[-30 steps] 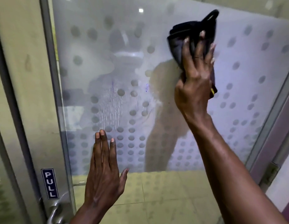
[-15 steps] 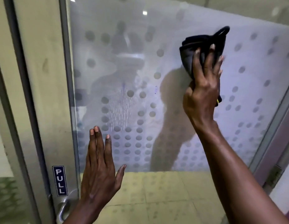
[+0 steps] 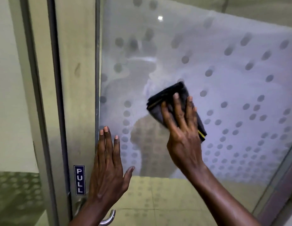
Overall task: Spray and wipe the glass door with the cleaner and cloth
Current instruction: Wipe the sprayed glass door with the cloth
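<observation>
So the right hand (image 3: 182, 132) sits mid-frame, a bit right of center, pressing a folded dark cloth (image 3: 168, 98) flat against the glass door (image 3: 223, 79). Its fingers (image 3: 176, 105) are spread out over the cloth rather than curled around it, so it's pinned to the pane more than gripped. The cloth pokes out above and left of the fingertips, and a corner with a small yellow tag (image 3: 201, 134) sticks out lower right of the hand.

The left hand (image 3: 107, 167) is lower, around bottom center-left, empty, palm flat with straight fingers and thumb out to the side, right at the left edge of the pane where it meets the metal door frame (image 3: 76, 95). Looks like it's resting on the glass, but I can't say for sure it's touching.

The glass is frosted with rows of grey dots, denser toward the lower right. A blue PULL sign (image 3: 79, 179) runs vertically on the frame at lower left, and a metal door handle (image 3: 107, 219) peeks out at the bottom edge under the left wrist. No cleaner bottle in view.
</observation>
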`<state>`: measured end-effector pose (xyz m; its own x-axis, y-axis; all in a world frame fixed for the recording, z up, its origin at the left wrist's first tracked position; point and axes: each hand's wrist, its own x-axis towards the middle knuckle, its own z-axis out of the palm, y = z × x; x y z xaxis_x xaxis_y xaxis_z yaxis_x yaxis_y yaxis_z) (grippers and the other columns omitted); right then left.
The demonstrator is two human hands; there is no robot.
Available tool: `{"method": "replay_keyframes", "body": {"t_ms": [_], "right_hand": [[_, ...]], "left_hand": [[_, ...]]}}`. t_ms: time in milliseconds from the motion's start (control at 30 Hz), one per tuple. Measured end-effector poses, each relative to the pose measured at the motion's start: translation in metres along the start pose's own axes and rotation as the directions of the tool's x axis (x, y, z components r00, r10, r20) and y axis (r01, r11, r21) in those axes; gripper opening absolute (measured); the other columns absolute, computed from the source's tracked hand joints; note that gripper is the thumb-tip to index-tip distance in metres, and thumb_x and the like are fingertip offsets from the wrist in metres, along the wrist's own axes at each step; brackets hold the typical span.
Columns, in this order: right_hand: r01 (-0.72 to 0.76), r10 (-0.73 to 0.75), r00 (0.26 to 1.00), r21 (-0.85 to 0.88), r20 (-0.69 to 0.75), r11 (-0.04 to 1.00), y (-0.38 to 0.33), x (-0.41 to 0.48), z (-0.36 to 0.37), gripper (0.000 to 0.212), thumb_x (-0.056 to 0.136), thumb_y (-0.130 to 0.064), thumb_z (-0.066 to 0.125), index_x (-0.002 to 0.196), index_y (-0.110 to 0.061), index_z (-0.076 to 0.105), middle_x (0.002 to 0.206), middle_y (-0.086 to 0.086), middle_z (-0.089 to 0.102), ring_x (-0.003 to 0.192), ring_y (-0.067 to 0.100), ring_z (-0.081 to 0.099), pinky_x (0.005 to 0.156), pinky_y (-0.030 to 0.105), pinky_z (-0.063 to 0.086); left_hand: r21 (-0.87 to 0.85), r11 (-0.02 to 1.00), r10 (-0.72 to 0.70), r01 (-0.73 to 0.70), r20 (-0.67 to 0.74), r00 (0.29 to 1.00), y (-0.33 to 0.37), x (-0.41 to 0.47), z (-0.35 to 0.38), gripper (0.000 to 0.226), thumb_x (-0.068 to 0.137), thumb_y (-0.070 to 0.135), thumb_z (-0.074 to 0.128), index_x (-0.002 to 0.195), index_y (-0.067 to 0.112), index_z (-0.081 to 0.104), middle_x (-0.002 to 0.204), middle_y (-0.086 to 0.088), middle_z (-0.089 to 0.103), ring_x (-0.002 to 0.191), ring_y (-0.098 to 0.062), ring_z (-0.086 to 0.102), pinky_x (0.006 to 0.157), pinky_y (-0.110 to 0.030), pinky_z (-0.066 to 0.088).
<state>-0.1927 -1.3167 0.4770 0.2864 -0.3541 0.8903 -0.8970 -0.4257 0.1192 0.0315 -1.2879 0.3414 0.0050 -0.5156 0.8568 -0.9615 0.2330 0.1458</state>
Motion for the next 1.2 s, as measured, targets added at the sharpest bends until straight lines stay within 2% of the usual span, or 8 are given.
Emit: {"method": "replay_keyframes", "body": {"t_ms": [167, 367, 500, 633, 833, 1033, 1133, 1200], "right_hand": [[-0.178, 0.208, 0.969, 0.206, -0.134, 0.962, -0.032, 0.086, -0.014, 0.104, 0.071, 0.01, 0.035, 0.171, -0.018, 0.032, 0.183, 0.016, 0.013, 0.168, 0.052, -0.001, 0.134, 0.069, 0.013], [0.069, -0.061, 0.993, 0.07, -0.099, 0.995, -0.074, 0.078, 0.012, 0.103, 0.073, 0.011, 0.044, 0.171, -0.018, 0.03, 0.182, 0.016, 0.015, 0.167, 0.053, 0.0, 0.134, 0.068, 0.011], [0.085, -0.086, 0.996, 0.046, 0.022, 0.995, -0.091, -0.009, 0.042, 0.109, 0.07, 0.014, 0.043, 0.172, -0.02, 0.028, 0.183, 0.013, 0.013, 0.168, 0.05, 0.001, 0.132, 0.071, 0.018], [-0.018, 0.017, 0.998, 0.02, 0.052, 1.0, -0.097, -0.035, 0.047, 0.107, 0.071, 0.019, 0.04, 0.17, -0.021, 0.034, 0.182, 0.013, 0.019, 0.168, 0.05, 0.007, 0.128, 0.072, 0.028], [-0.242, 0.268, 0.954, 0.185, -0.131, 0.952, -0.091, 0.07, 0.013, 0.108, 0.066, 0.006, 0.029, 0.171, -0.017, 0.031, 0.183, 0.018, 0.012, 0.169, 0.049, -0.002, 0.134, 0.069, 0.013], [-0.082, 0.091, 0.987, 0.075, -0.131, 0.994, -0.118, 0.067, 0.027, 0.1, 0.076, 0.013, 0.036, 0.171, -0.019, 0.033, 0.182, 0.015, 0.016, 0.169, 0.049, 0.001, 0.133, 0.068, 0.015], [-0.055, 0.056, 0.998, 0.044, -0.033, 0.998, -0.136, 0.002, 0.051, 0.103, 0.075, 0.015, 0.041, 0.172, -0.02, 0.03, 0.183, 0.014, 0.012, 0.168, 0.05, 0.002, 0.134, 0.069, 0.018], [-0.071, 0.07, 0.996, 0.019, 0.06, 0.997, -0.145, -0.042, 0.064, 0.105, 0.073, 0.007, 0.045, 0.172, -0.022, 0.028, 0.183, 0.014, 0.011, 0.168, 0.051, 0.004, 0.131, 0.071, 0.023]], "left_hand": [[0.042, 0.999, 0.018, -0.02, 0.036, 0.999, -0.008, 0.001, -0.002, 0.122, 0.092, 0.056, 0.075, 0.176, -0.003, 0.008, 0.184, -0.031, -0.002, 0.173, -0.05, 0.001, 0.134, -0.058, 0.023], [-0.02, 0.999, 0.038, -0.039, -0.018, 0.999, -0.02, -0.001, -0.004, 0.122, 0.09, 0.046, 0.085, 0.175, -0.004, 0.014, 0.185, -0.03, 0.001, 0.173, -0.049, 0.005, 0.142, -0.045, 0.011], [-0.007, 1.0, 0.015, -0.015, -0.028, 0.999, -0.039, -0.006, -0.005, 0.12, 0.091, 0.059, 0.074, 0.174, -0.006, 0.016, 0.185, -0.031, 0.001, 0.173, -0.049, 0.005, 0.14, -0.052, 0.015], [0.014, 1.0, 0.017, -0.017, 0.016, 1.0, -0.051, -0.007, -0.006, 0.127, 0.087, 0.062, 0.077, 0.176, -0.001, 0.011, 0.185, -0.029, 0.0, 0.174, -0.048, 0.005, 0.136, -0.057, 0.019], [0.001, 0.999, 0.035, -0.036, 0.033, 0.999, -0.057, -0.008, -0.005, 0.132, 0.085, 0.057, 0.087, 0.177, 0.001, 0.011, 0.186, -0.027, 0.0, 0.174, -0.047, 0.004, 0.141, -0.05, 0.011], [-0.097, 0.995, 0.029, -0.033, -0.036, 0.999, -0.065, -0.007, -0.008, 0.121, 0.094, 0.061, 0.076, 0.176, -0.001, 0.012, 0.187, -0.024, 0.005, 0.175, -0.043, 0.009, 0.138, -0.051, 0.024], [-0.054, 0.997, 0.054, -0.055, -0.015, 0.998, -0.067, -0.007, -0.008, 0.127, 0.09, 0.063, 0.081, 0.174, -0.006, 0.014, 0.185, -0.028, 0.008, 0.174, -0.046, 0.009, 0.142, -0.049, 0.013], [-0.018, 0.998, 0.053, -0.053, 0.0, 0.999, -0.067, -0.007, -0.008, 0.134, 0.084, 0.059, 0.088, 0.175, -0.005, 0.012, 0.186, -0.027, 0.008, 0.174, -0.045, 0.009, 0.138, -0.049, 0.021]]}}
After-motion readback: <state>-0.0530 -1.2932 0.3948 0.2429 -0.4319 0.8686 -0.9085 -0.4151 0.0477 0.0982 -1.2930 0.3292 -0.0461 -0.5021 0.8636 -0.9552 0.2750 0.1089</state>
